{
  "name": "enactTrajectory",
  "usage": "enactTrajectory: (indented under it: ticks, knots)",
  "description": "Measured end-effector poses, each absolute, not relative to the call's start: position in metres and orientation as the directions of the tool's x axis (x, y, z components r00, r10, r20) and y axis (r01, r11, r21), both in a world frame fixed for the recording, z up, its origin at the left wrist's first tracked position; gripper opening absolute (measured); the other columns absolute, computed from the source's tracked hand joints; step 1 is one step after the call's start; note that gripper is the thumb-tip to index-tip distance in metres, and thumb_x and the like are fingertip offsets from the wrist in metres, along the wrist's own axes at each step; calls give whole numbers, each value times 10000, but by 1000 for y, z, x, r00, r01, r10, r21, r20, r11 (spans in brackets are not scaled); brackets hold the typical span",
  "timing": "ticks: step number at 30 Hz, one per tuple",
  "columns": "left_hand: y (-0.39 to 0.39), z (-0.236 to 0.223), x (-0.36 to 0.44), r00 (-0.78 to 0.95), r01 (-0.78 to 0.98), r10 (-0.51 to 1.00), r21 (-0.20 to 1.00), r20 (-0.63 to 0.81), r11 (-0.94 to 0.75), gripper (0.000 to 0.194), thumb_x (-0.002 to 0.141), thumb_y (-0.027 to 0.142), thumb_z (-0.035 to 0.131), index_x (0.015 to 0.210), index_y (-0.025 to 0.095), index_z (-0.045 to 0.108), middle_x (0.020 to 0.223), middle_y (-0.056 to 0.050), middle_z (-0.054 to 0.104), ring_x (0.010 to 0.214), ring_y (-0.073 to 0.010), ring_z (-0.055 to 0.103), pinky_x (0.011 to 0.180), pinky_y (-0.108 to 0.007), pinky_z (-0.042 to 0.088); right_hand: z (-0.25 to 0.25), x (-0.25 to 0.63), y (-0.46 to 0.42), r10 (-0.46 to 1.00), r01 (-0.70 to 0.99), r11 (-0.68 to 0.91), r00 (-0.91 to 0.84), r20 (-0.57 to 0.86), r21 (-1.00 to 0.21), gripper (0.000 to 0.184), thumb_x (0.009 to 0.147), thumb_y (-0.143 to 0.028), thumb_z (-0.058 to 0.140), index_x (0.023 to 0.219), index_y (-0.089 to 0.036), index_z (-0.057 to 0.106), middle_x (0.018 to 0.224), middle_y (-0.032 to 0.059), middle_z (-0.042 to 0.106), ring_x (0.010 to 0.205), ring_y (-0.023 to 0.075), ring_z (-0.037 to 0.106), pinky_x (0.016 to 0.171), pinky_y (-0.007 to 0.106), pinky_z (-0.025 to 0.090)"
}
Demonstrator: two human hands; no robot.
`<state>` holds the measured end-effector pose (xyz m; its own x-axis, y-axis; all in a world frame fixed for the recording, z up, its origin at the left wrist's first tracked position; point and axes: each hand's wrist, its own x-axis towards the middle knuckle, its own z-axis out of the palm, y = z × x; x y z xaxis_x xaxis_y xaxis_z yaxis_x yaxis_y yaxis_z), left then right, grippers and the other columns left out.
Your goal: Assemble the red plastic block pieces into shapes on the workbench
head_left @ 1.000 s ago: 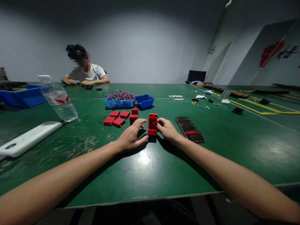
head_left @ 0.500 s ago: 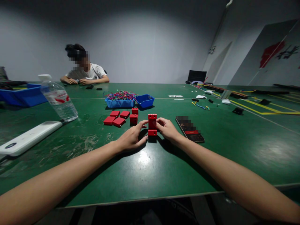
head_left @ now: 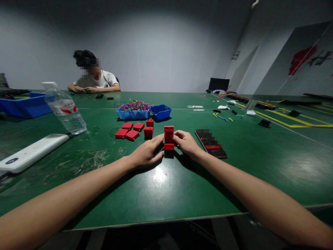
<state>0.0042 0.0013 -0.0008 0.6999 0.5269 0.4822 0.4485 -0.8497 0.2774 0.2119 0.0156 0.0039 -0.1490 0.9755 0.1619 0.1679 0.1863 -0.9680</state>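
Observation:
In front of me a stack of red blocks (head_left: 169, 135) with small holes in their faces stands upright on the green table. My right hand (head_left: 186, 141) pinches the upper block from the right between thumb and fingers. From the other side my left hand (head_left: 149, 151) reaches in, its fingers stretched to the stack's left side and its thumb apart, close to the lower block. Several flat red pieces (head_left: 132, 135) lie to the left beyond that hand. Two more red blocks (head_left: 148, 132) stand beside them, one behind the other.
A blue bin of coloured wires (head_left: 134, 114) and a second blue bin (head_left: 161, 112) stand farther back. A phone (head_left: 210, 144) lies right of my right hand. Leftward are a tilted water bottle (head_left: 65, 111) and a white power strip (head_left: 33, 152). A co-worker (head_left: 95, 81) sits across the table.
The fingers of my left hand have straightened and drawn closer together against the stack. My right hand and the blocks have barely moved. Across the table, the co-worker's hands have shifted slightly.

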Motion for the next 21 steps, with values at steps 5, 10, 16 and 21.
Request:
enactTrajectory:
  ticks: [5, 10, 16, 21]
  knots:
    - [2, 0, 4, 706, 438, 520, 281, 480, -854, 661, 881, 208, 527, 1491, 193, 273, 1454, -151, 464, 1365, -267, 443, 1133, -461, 402, -2, 212, 18, 967, 129, 212, -173, 189, -969, 322, 718, -478, 680, 755, -174, 583, 706, -1, 646, 653, 134, 590, 628, 256, 454]
    - [3, -2, 3, 711, 428, 511, 280, 483, -860, 673, 868, 198, 523, 1489, 177, 263, 1458, -165, 441, 1368, -269, 435, 1137, -459, 397, -6, 214, 22, 955, 172, 256, -200, 221, -951, 342, 737, -509, 643, 780, -174, 594, 733, 17, 660, 668, 144, 589, 667, 279, 472]
    - [4, -5, 1, 709, 432, 518, 287, 478, -855, 690, 869, 225, 550, 1492, 189, 255, 1455, -161, 422, 1351, -267, 452, 1130, -431, 411, -3, 213, 19, 968, 194, 221, -166, 190, -956, 369, 738, -527, 629, 757, -159, 604, 694, 12, 646, 616, 127, 553, 604, 256, 441]
    - [6, -6, 1, 722, 363, 470, 301, 508, -882, 715, 862, 252, 574, 1491, 168, 246, 1429, -175, 419, 1341, -269, 451, 1117, -404, 424, -2, 212, 18, 974, 171, 196, -152, 170, -966, 350, 729, -503, 635, 752, -155, 614, 683, 7, 643, 592, 113, 530, 553, 235, 404]
